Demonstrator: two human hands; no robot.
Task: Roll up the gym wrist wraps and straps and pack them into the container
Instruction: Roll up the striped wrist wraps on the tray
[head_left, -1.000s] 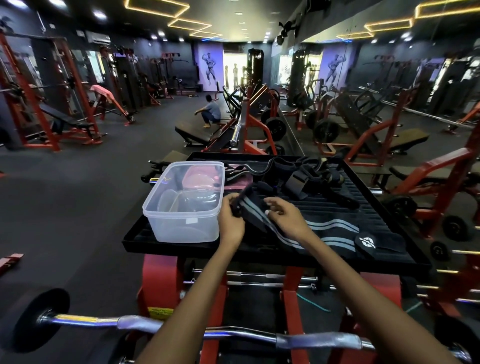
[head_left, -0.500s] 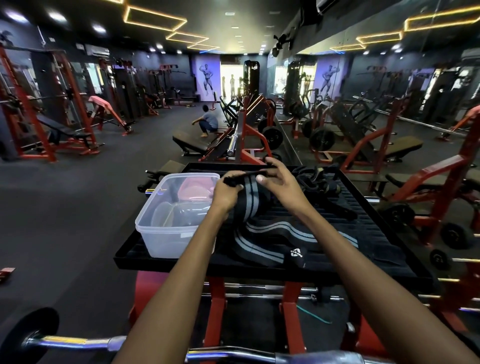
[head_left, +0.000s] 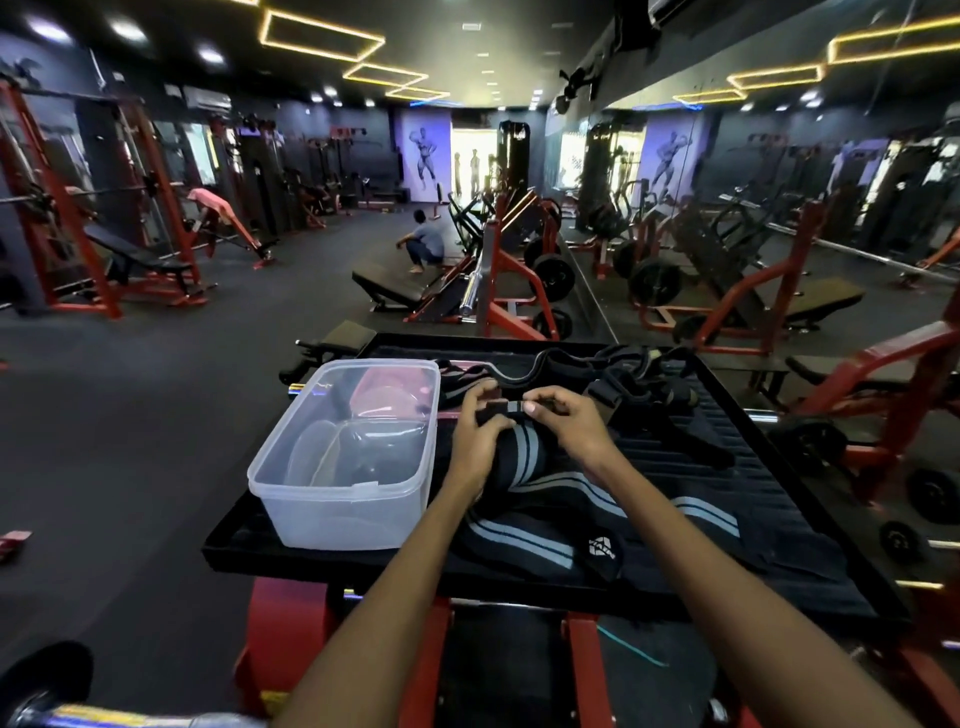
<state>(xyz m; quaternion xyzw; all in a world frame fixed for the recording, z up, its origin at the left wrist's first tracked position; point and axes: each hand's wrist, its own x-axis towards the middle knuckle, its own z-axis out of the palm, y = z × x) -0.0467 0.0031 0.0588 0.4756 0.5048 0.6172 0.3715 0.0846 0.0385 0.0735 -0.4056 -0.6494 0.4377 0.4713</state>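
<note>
A long black wrap with grey stripes (head_left: 524, 512) lies across the black tray (head_left: 810, 525), its logo end near the front edge. My left hand (head_left: 480, 431) and my right hand (head_left: 574, 426) both pinch the wrap's far end, folded over between the fingertips. A clear plastic container (head_left: 343, 467) stands on the tray's left side, just left of my left hand, with nothing black in it. More black straps and wraps (head_left: 639, 384) lie heaped at the tray's back right.
The tray sits on a red stand (head_left: 291, 629). A chrome barbell (head_left: 78, 714) crosses the bottom left. Red gym machines and benches surround the spot, and a person (head_left: 423, 244) squats on the floor far ahead. A mirror wall runs along the right.
Both hands lifted the wrap's end high, then lowered it back toward the tray. The end is now folded over between the fingertips.
</note>
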